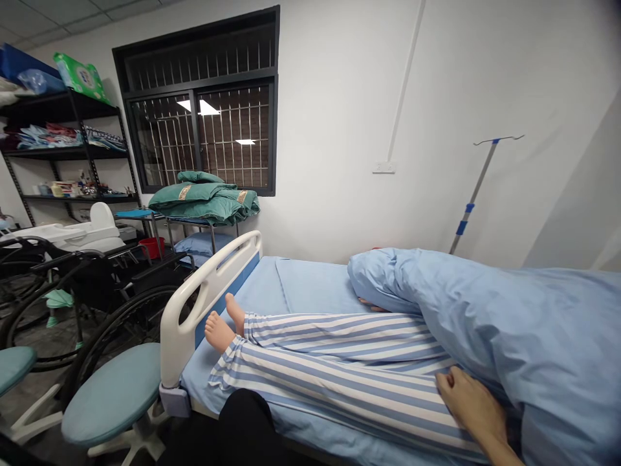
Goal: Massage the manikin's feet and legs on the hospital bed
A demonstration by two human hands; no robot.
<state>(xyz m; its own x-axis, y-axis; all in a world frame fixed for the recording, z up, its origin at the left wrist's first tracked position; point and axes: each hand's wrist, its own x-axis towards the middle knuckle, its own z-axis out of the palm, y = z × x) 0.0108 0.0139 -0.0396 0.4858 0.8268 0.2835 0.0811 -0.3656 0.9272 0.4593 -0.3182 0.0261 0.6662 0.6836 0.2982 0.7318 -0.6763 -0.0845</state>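
My right hand reaches in from the lower right, its fingers curled down and closed on the blue-and-white striped trousers at the thigh. The fingertips are hidden. My left hand is out of sight. The trousers are on a figure lying on the bed, whose bare feet look smooth, like a manikin's. A light blue quilt is bunched over the upper body, close beside my hand. Part of the figure's hand shows under the quilt's edge.
The bed's white footboard rises beyond the feet. A round stool and a wheelchair stand to its left. Folded green quilts lie on a rack by the window. An IV pole stands behind the bed. My dark-clothed knee is at the bottom.
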